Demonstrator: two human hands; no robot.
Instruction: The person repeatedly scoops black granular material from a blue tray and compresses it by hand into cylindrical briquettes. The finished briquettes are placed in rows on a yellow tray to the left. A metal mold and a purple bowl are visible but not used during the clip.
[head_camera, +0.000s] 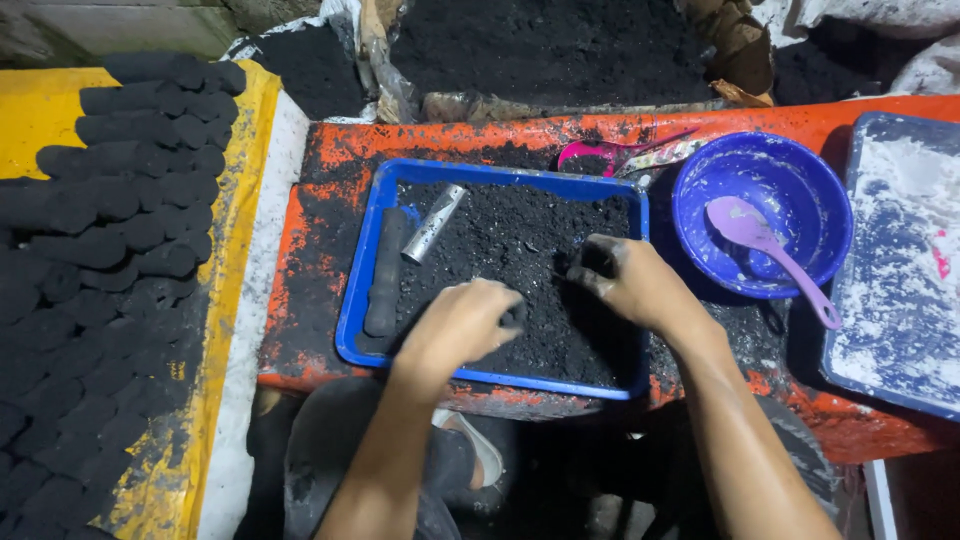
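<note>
- Head view: the left hand lay palm-down inside the shallow blue rectangular plastic tray, fingers curled together over a small clump of the loose black charcoal powder that filled the tray; whether it truly gripped the clump could not be told.
- The right hand rested just beside the left, further into the tray, its blackened fingers pinched together on a pinch of the same powder.
- To the left of the left hand, inside the tray, a dark cylindrical black rod lay along the tray's left wall.
- Just beyond that rod, a short shiny metal tube lay tilted on the powder, near the rod's far end.
- To the right of the right hand, a round blue plastic bowl stood near the tray, with a lilac plastic spoon resting in it, handle over the rim.
- Beyond the right hand, past the tray's far wall, a pink plastic scoop lay on the orange-painted, soot-smeared table.
- Far to the right, a second blue tray dusted with white powder sat on the table.
- Well to the left of the left hand, rows of black pressed briquettes covered a yellow sheet.
</note>
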